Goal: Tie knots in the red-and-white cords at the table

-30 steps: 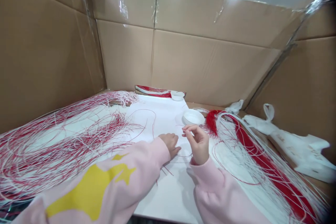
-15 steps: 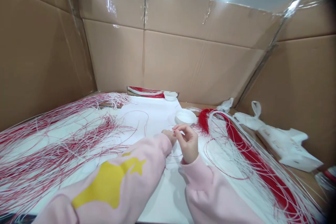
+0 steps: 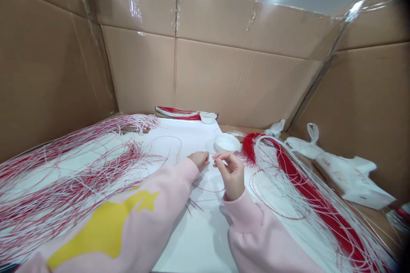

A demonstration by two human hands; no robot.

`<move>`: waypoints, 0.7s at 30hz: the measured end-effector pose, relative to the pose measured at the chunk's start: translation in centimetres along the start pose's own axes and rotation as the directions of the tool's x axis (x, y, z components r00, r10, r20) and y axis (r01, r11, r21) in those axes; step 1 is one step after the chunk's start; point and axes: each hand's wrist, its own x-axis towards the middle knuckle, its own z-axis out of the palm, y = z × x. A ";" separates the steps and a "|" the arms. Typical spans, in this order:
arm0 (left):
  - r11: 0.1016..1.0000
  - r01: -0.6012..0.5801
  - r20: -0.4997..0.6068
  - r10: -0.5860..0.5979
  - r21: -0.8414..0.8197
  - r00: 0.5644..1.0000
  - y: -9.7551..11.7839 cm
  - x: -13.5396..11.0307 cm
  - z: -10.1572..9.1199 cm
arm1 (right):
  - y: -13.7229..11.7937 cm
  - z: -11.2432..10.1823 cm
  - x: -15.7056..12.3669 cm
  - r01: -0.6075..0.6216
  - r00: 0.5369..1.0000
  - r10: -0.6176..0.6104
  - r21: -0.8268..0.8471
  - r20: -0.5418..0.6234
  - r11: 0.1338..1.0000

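My left hand [image 3: 199, 160] is closed just left of the right one, its fingertips pressed together on a thin cord. My right hand [image 3: 233, 175] pinches thumb to forefinger, with a small reddish cord end [image 3: 214, 158] at the fingertips. Only a narrow gap lies between the hands. Under them a thin red cord [image 3: 209, 190] droops in a curve over the white sheet [image 3: 192, 130], and a few red ends [image 3: 194, 207] show below my left forearm. Just behind my right hand stands a white bowl [image 3: 223, 149].
Red and white cords [image 3: 80, 183] spread over the left side. On the right lies a thick red and white bundle [image 3: 307, 196], beside white plastic bags [image 3: 352, 179]. Another white bowl [image 3: 208, 118] sits at the back by a cord-filled tray [image 3: 177, 113]. Cardboard walls [image 3: 211, 76] enclose the table.
My left hand has moved left and slightly up, out from behind my right hand, opening a gap between them. The drooping cord and red ends now show more. My right hand has barely moved.
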 end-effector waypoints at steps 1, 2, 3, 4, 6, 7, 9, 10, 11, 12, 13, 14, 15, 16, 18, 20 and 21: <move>0.999 -0.007 -0.026 0.006 -0.039 1.000 -0.1 -0.4 -0.5 | 0.0 0.0 0.0 0.003 1.000 -0.003 -0.004 0.004 1.000; 0.995 -0.016 -0.042 0.012 -0.102 0.999 -0.3 -0.8 -0.9 | -0.1 0.0 -0.1 0.006 1.000 -0.006 -0.009 0.011 1.000; 0.977 -0.026 -0.060 0.014 -0.210 0.998 -0.4 -1.4 -1.2 | -0.2 0.1 -0.1 0.009 1.000 -0.009 -0.016 0.019 1.000; 0.918 -0.040 -0.078 0.010 -0.395 0.997 -0.5 -2.1 -1.3 | -0.3 0.2 -0.3 0.013 1.000 -0.013 -0.028 0.029 1.000; 0.701 -0.051 -0.093 -0.022 -0.712 0.995 -0.7 -3.5 -1.3 | -0.7 0.4 -0.6 0.036 0.998 -0.032 -0.066 0.057 0.997; 0.590 -0.048 -0.089 -0.042 -0.806 0.995 -0.7 -4.2 -1.1 | -0.9 0.6 -0.9 0.053 0.996 -0.046 -0.093 0.078 0.994; 0.437 -0.029 -0.076 -0.090 -0.899 0.993 -0.8 -5.5 -0.7 | -1.3 0.9 -1.4 0.095 0.988 -0.075 -0.144 0.138 0.985; 0.378 -0.020 -0.067 -0.111 -0.925 0.992 -0.7 -6.1 -0.5 | -1.5 1.0 -1.6 0.113 0.981 -0.084 -0.165 0.174 0.980; 0.329 -0.016 -0.061 -0.128 -0.944 0.990 -0.6 -6.5 -0.3 | -1.7 1.2 -1.9 0.126 0.974 -0.087 -0.182 0.208 0.975; 0.289 -0.015 -0.059 -0.143 -0.957 0.988 -0.5 -6.8 -0.3 | -1.8 1.3 -2.1 0.133 0.968 -0.085 -0.198 0.234 0.971; 0.260 -0.016 -0.058 -0.153 -0.965 0.987 -0.4 -7.1 -0.2 | -1.8 1.3 -2.2 0.137 0.964 -0.081 -0.212 0.252 0.968; 0.238 -0.016 -0.057 -0.164 -0.971 0.985 -0.2 -7.2 -0.2 | -1.9 1.3 -2.3 0.138 0.962 -0.077 -0.225 0.261 0.965; 0.218 -0.014 -0.053 -0.173 -0.976 0.983 0.0 -7.3 -0.2 | -1.9 1.3 -2.4 0.139 0.962 -0.075 -0.236 0.264 0.962; 0.198 -0.010 -0.046 -0.177 -0.980 0.983 0.1 -7.4 -0.3 | -1.9 1.3 -2.4 0.141 0.962 -0.074 -0.245 0.262 0.959; 0.151 -0.007 -0.033 -0.167 -0.989 0.985 0.3 -7.5 -0.2 | -1.8 1.2 -2.5 0.142 0.964 -0.076 -0.251 0.255 0.957; 0.110 -0.009 -0.024 -0.136 -0.994 0.990 0.4 -7.5 -0.1 | -1.8 1.2 -2.5 0.142 0.964 -0.074 -0.258 0.256 0.956; 0.097 -0.008 -0.020 -0.121 -0.995 0.992 0.3 -7.6 -0.1 | -1.8 1.2 -2.5 0.141 0.963 -0.070 -0.263 0.259 0.955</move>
